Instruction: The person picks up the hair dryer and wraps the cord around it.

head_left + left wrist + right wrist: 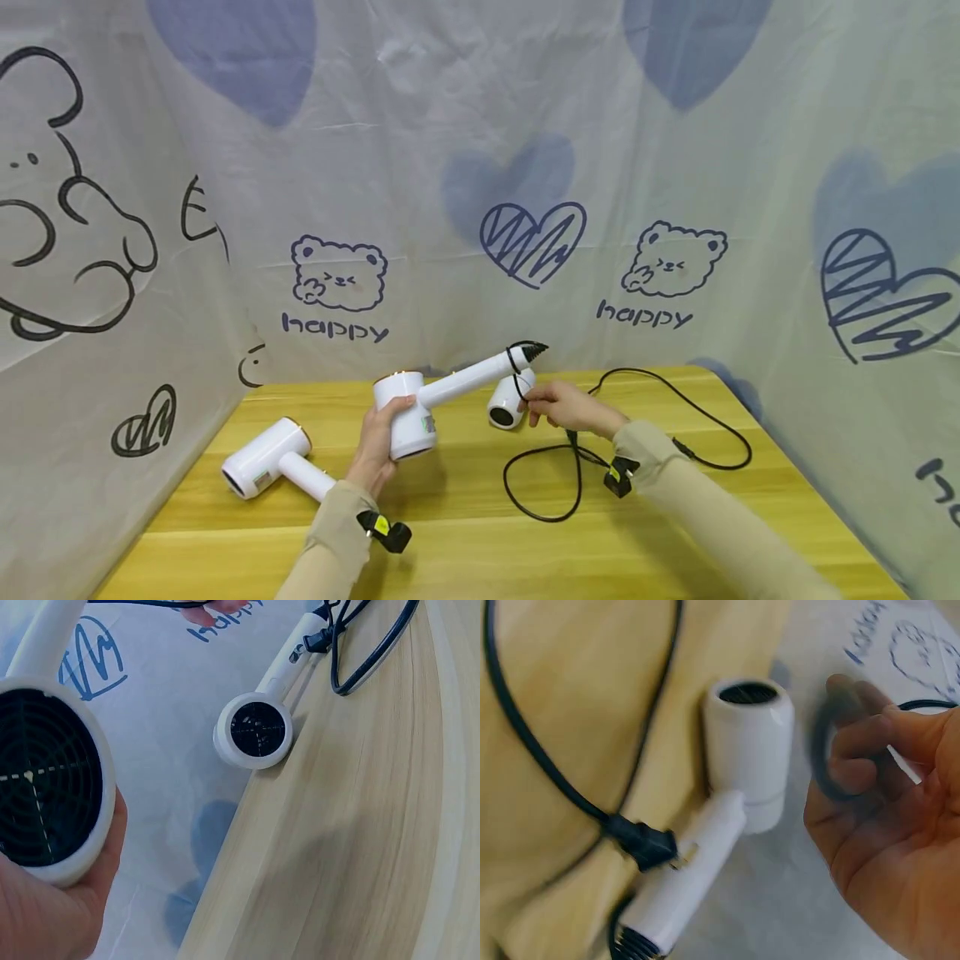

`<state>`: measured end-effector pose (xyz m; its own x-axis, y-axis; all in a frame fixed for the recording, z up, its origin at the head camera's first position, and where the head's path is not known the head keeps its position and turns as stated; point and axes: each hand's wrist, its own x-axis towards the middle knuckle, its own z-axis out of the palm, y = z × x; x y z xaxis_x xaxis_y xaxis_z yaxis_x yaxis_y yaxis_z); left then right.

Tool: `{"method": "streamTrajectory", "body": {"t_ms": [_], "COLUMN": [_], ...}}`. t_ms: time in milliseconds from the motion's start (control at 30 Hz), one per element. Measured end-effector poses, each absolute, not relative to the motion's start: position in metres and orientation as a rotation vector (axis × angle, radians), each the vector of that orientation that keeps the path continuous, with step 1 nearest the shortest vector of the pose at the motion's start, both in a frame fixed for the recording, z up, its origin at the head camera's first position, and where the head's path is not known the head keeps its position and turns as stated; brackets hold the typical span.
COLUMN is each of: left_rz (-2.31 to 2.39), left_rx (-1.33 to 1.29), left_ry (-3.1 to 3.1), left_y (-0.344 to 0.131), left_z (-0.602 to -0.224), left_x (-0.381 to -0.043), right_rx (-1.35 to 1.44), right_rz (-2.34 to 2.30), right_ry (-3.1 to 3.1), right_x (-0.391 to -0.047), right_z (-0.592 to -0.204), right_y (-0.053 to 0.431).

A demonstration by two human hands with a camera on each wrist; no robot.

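My left hand [377, 446] grips a white hair dryer [411, 432] by its barrel, holding it up off the table with the handle pointing right. In the left wrist view its dark round grille [52, 780] faces the camera. A black cord [517, 385] runs from the handle's tip and loops around the handle's end. To the right of that end, my right hand [566, 407] pinches this cord; in the right wrist view the fingers [855, 746] curl about it, partly blurred.
On the wooden table [450, 550], a second white hair dryer [262, 458] lies left of my left forearm. A third hair dryer [750, 750] lies at the back, with a black plug [641, 841] over its handle. A black cable [543, 518] loops under my right arm. Printed cloth [435, 125] surrounds the table.
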<state>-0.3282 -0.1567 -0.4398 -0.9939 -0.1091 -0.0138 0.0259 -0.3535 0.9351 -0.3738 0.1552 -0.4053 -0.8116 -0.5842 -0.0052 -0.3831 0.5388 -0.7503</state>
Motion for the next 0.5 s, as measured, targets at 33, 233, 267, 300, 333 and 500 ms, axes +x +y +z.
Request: {"method": "streamTrajectory", "body": {"t_ms": [33, 233, 267, 300, 333, 500], "left_rz": [-2.515, -2.431, -2.416, -2.401, -2.383, -2.258], "left_rx": [0.132, 0.290, 0.311, 0.328, 0.343, 0.384], "left_ry": [-1.728, -1.720, -1.723, -1.728, -1.739, -1.824], "left_y": [-0.156, -0.154, -0.154, -0.153, -0.153, -0.149], "left_z": [-0.440, -0.440, -0.441, -0.441, -0.442, -0.441], "left_x": [-0.329, -0.333, -0.333, -0.333, -0.334, -0.333], "right_rx": [-0.833, -0.925, -0.931, -0.932, -0.946, -1.023], "right_rz": [-1.114, -1.027, -1.019, -1.004, -0.991, -0.894], "right_ry": [2.523, 2.582, 2.593, 2.606, 2.616, 2.697], "right_x": [-0.372, -0.364, -0.363, -0.361, -0.360, -0.356], "right_z": [-0.408, -0.417, -0.417, -0.416, -0.415, -0.410], "right_y": [0.154, 0.158, 0.159, 0.160, 0.161, 0.161]}}
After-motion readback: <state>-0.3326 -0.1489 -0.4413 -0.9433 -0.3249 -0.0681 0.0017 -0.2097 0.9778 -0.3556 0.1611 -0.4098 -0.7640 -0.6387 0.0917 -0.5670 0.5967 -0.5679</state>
